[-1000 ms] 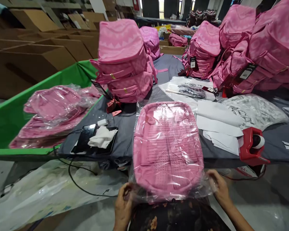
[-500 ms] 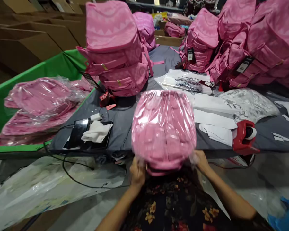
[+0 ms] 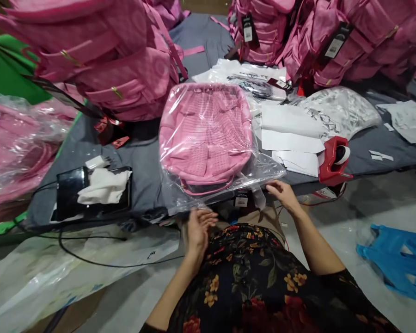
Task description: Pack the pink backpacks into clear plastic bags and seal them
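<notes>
Table (image 3: 143, 157) running across room, wearing wrinkled dark grey cloth (image 3: 208, 34). Bare grey floor (image 3: 377, 199) spreading below, catching soft pale light at right. Blue plastic stool-like piece (image 3: 398, 259) resting there. Green-sided bin (image 3: 10, 74) adjoining table at left. Brown cardboard (image 3: 208, 6) showing beyond table's far end.

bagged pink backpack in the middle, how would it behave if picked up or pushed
The bagged pink backpack looks padded with rounded edges, so it may flex when lifted. Its glossy clear bag is probably slippery. Lying flat, it seems unlikely to roll.
</notes>
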`<action>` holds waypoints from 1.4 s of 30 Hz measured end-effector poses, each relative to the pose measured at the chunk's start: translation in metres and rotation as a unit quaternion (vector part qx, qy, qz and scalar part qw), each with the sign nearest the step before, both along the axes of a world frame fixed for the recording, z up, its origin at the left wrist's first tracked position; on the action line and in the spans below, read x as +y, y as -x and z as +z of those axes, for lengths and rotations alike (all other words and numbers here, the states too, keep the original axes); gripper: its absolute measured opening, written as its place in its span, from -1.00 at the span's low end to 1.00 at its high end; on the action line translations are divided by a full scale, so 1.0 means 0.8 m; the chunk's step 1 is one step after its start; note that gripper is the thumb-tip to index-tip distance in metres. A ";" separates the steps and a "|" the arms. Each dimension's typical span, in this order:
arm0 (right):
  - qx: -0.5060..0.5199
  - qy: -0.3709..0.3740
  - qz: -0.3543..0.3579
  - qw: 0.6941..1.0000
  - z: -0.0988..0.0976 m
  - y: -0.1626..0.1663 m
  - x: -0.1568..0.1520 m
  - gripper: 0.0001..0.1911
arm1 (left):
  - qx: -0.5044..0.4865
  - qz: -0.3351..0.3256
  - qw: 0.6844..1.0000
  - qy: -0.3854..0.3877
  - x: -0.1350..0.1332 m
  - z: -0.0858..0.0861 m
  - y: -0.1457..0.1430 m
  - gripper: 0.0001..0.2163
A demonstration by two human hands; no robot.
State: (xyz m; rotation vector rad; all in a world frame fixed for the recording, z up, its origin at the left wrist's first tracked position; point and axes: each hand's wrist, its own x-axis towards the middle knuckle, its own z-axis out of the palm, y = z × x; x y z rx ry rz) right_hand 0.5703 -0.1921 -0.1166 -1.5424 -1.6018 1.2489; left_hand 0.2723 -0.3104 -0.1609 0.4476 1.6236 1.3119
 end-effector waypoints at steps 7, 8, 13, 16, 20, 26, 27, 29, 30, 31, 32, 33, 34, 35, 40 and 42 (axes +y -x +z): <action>-0.106 -0.070 0.090 0.988 -0.011 0.041 -0.010 -0.80 | 0.077 -0.174 0.978 -0.080 0.071 0.014 -0.083 -0.59; -0.106 -0.069 0.114 0.985 -0.011 0.036 -0.015 -0.79 | 0.067 -0.170 0.980 -0.076 0.076 0.013 -0.083 -0.58; -0.023 -0.002 0.196 0.980 -0.019 0.009 -0.049 -0.71 | -0.048 -0.220 0.970 -0.093 0.068 0.015 -0.076 -0.60; 0.055 0.074 0.196 0.976 -0.024 0.002 -0.067 -0.65 | -0.108 -0.227 0.965 -0.067 0.047 0.014 -0.083 -0.58; 0.113 0.132 0.150 0.973 -0.031 0.006 -0.087 -0.52 | -0.148 -0.239 0.959 -0.028 0.020 -0.007 -0.104 -0.48; -0.038 0.010 0.065 0.997 -0.038 0.019 -0.105 -0.63 | 0.109 -0.413 0.904 -0.028 0.019 -0.019 -0.092 -0.46; -0.083 -0.016 0.043 0.995 -0.037 0.017 -0.106 -0.67 | 0.207 -0.429 0.878 -0.042 0.024 -0.010 -0.082 -0.47; -0.144 -0.058 0.019 0.988 -0.035 0.013 -0.109 -0.73 | 0.399 -0.417 0.807 -0.128 0.040 0.017 -0.066 -0.60; -0.165 -0.075 0.019 0.983 -0.034 0.011 -0.111 -0.77 | 0.472 -0.411 0.756 -0.193 0.051 0.033 -0.063 -0.69; -0.185 -0.093 0.024 0.978 -0.033 0.010 -0.114 -0.80 | 0.521 -0.427 0.691 -0.261 0.065 0.049 -0.063 -0.74; -0.206 -0.112 0.031 0.972 -0.034 0.010 -0.119 -0.82 | 0.548 -0.463 0.615 -0.326 0.081 0.064 -0.068 -0.75; -0.229 -0.133 0.038 0.964 -0.035 0.012 -0.124 -0.83 | 0.559 -0.509 0.533 -0.380 0.098 0.075 -0.076 -0.75; -0.251 -0.158 0.044 0.954 -0.037 0.014 -0.130 -0.82 | 0.559 -0.552 0.453 -0.420 0.115 0.084 -0.087 -0.77; -0.272 -0.188 0.050 0.943 -0.040 0.017 -0.138 -0.81 | 0.554 -0.589 0.382 -0.448 0.130 0.089 -0.099 -0.81; -0.278 -0.368 0.119 0.879 -0.034 0.007 -0.172 -0.80 | 0.519 -0.685 0.205 -0.468 0.158 0.082 -0.128 -0.82; -0.246 -0.440 0.143 0.851 -0.016 -0.004 -0.164 -0.79 | 0.518 -0.692 0.196 -0.464 0.149 0.080 -0.120 -0.83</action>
